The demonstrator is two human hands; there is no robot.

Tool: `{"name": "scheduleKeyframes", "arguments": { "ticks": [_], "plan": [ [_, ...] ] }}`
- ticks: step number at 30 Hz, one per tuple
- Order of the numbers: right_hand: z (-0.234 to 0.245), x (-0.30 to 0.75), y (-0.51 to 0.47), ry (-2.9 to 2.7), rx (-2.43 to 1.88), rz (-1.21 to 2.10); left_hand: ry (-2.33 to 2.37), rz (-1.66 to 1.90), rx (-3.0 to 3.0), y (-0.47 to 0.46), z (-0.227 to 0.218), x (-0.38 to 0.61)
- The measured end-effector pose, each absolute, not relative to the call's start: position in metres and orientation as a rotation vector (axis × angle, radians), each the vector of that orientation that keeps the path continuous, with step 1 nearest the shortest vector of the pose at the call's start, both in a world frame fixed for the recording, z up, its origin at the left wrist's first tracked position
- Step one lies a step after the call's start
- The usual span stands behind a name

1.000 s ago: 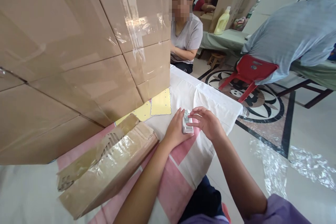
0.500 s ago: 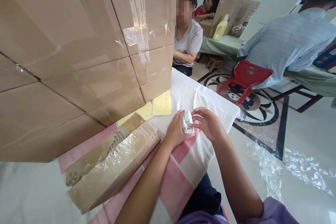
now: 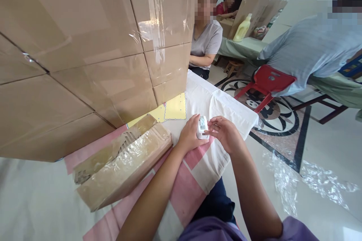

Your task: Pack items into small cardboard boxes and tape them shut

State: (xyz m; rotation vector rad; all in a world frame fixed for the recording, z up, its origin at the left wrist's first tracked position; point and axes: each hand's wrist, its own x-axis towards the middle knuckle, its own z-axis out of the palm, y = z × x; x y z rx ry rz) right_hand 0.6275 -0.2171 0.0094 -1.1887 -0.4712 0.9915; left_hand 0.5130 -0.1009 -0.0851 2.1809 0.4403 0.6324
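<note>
My left hand (image 3: 189, 134) grips the white device (image 3: 201, 125), best held steady; my half-open right hand (image 3: 226, 134) meets its right side.

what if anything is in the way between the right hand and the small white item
Nothing visible: the fingertips of the right hand are right at the small white item, which the left hand holds from the other side. The long cardboard box lies off to the left.

vs a sec ago, right hand (image 3: 226, 134) is sliding its thumb back twd the edge of the white obj (image 3: 203, 123)
</note>
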Motion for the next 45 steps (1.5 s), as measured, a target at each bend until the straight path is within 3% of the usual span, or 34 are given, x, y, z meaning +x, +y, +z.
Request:
{"name": "scheduleKeyframes", "arguments": {
  "ticks": [6,12,16,25,32,45],
  "plan": [
    [0.013,0.621,-0.231,-0.491,-1.185,1.073,0.440,0.665,2.176,-0.102,-0.083,0.512],
    [-0.008,0.628,-0.236,-0.941,-1.691,0.483,0.450,0.659,2.190,-0.102,-0.085,0.513],
    [-0.020,0.628,-0.232,-1.377,-1.861,0.287,0.429,0.684,2.199,-0.101,-0.089,0.514],
    [-0.033,0.624,-0.228,-1.461,-1.742,-0.110,0.502,0.630,2.183,-0.102,-0.086,0.515],
    [-0.074,0.606,-0.241,-1.465,-1.686,-0.453,0.532,0.643,2.144,-0.103,-0.080,0.515],
    [-0.078,0.598,-0.250,-1.403,-1.638,-0.458,0.503,0.709,2.144,-0.101,-0.088,0.517]
  ]
}}
